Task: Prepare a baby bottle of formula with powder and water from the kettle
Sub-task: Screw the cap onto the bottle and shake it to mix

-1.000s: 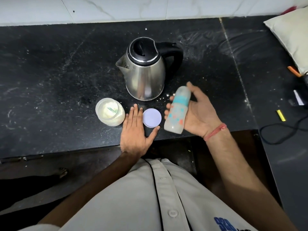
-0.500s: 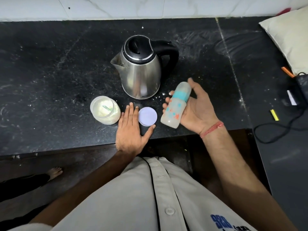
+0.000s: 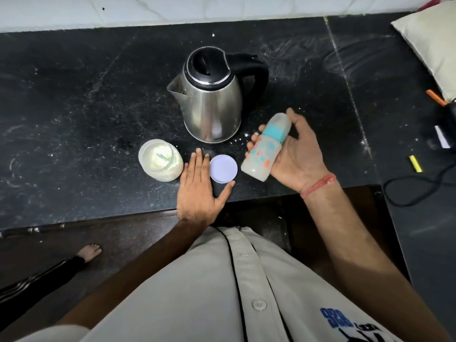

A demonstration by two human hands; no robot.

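Note:
My right hand (image 3: pixel 299 154) holds a baby bottle (image 3: pixel 265 148) with a teal collar and a clear cap, tilted above the black counter (image 3: pixel 86 114); the bottle looks milky inside. My left hand (image 3: pixel 199 191) lies flat on the counter near its front edge, fingers straight. It sits between an open jar of white powder (image 3: pixel 160 160) with a small scoop inside and the jar's round white lid (image 3: pixel 223 168). A steel kettle (image 3: pixel 209 99) with a black lid and handle stands just behind them, spout to the left.
A pillow (image 3: pixel 429 40) lies at the back right. A black cable (image 3: pixel 404 191), a small yellow piece (image 3: pixel 415 163) and an orange-tipped item (image 3: pixel 435 97) sit on the right surface. Another person's bare foot (image 3: pixel 90 251) shows on the floor at lower left.
The view shifted slightly. Both hands, the bottle and the items on the counter keep their places.

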